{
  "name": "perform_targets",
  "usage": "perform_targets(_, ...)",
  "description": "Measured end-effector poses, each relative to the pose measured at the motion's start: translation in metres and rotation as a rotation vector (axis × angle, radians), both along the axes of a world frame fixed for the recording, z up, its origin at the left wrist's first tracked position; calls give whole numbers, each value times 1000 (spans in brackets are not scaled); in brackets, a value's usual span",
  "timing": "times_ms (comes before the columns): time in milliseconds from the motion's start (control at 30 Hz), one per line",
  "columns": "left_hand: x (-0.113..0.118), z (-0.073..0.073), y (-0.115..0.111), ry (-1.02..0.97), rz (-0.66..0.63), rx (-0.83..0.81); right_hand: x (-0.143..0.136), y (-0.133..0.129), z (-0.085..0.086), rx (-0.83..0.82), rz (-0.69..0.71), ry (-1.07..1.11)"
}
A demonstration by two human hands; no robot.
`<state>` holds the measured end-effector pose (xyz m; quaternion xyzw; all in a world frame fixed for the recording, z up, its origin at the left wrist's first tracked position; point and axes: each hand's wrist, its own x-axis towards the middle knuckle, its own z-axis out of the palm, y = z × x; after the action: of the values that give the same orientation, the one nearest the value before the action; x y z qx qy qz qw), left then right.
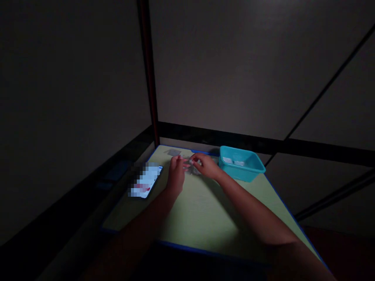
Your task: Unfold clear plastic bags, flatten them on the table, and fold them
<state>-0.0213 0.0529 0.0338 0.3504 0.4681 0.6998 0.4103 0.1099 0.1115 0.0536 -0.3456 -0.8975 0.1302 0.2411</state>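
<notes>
Nearest the camera, two bare forearms reach forward over a desk (202,210) with a pale green top and a blue edge, in a dim room. The left arm runs up from the lower left, the right arm from the lower right corner, and they converge toward the far half of the desk. To the left of the left arm, near the desk's left edge, lies a phone (145,180) with a lit screen, its picture blurred out. Farther on, the left hand (176,171) rests low over the desk with its fingers curled forward, and the right hand (206,165) sits just beside it, fingers bent inward toward the left. Between the two hands lie small grey pieces (191,166), thin and crumpled-looking, too small and dim to identify; the fingertips of both hands are at them, and each grip looks partly closed, but I cannot tell whether either actually pinches a piece or only touches it. Just right of the right hand stands a teal plastic tub (249,171), with some pale items inside it. Beyond the hands, near the desk's far edge, lies another flat grey piece (174,152). Behind the desk rise dark walls with a dark rail and an upright post in the corner.
</notes>
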Motion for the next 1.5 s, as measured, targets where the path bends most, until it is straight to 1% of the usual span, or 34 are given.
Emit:
perform_targets(33, -10, 0, 6, 52, 86, 37, -12, 7, -10, 14, -1, -109)
perform_targets(67, -18, -2, 11, 78, 129, 48, -23, 13, -18, 7, 7, -145)
perform_targets(167, -37, -15, 25, 122, 213, 34, -52, 28, -37, -13, -18, -177)
perform_targets(267, -47, -30, 33, 135, 228, -3, -66, 37, -48, -47, -69, -198)
perform_targets(367, -49, -39, 37, 128, 200, -10, -69, 44, -54, -87, -107, -206)
perform_targets(500, -47, -42, 38, 103, 179, -19, -70, 50, -60, -143, -136, -159)
perform_targets(633, -47, -42, 37, 78, 180, -32, -68, 56, -61, -211, -136, -29)
perform_targets(700, -49, -42, 37, 66, 183, -36, -66, 59, -56, -243, -142, 75)
perform_targets(800, -50, -41, 37, 46, 165, -28, -58, 58, -42, -284, -144, 258)
perform_targets(867, -48, -40, 36, 32, 109, -17, -52, 52, -31, -308, -128, 377)
perform_targets(900, -45, -39, 34, 27, 59, -8, -48, 45, -27, -321, -114, 429)
perform_targets(1000, -31, -36, 25, 21, -172, 25, -33, 17, -19, -369, -67, 547)
perform_targets(1067, -19, -36, 16, 26, -337, 39, -18, -6, -22, -418, -27, 600)
perform_targets(1133, -7, -37, 7, 39, -463, 57, -1, -28, -29, -605, 83, 752)
perform_targets(1167, -2, -37, 2, 46, -509, 62, 7, -38, -33, -657, 96, 805)
perform_targets(1233, 6, -40, -4, 101, -618, 55, 21, -53, -42, -708, 96, 879)
perform_targets(1300, 9, -42, -6, 129, -666, 38, 29, -62, -47, -754, 93, 915)
perform_targets(1333, 9, -43, -7, 140, -672, 27, 31, -64, -48, -748, 89, 924)
perform_targets(1433, 3, -44, -3, 159, -620, 5, 32, -65, -47, -693, 83, 944)
perform_targets(1500, -3, -43, 1, 176, -562, -8, 32, -61, -46, -632, 48, 976)
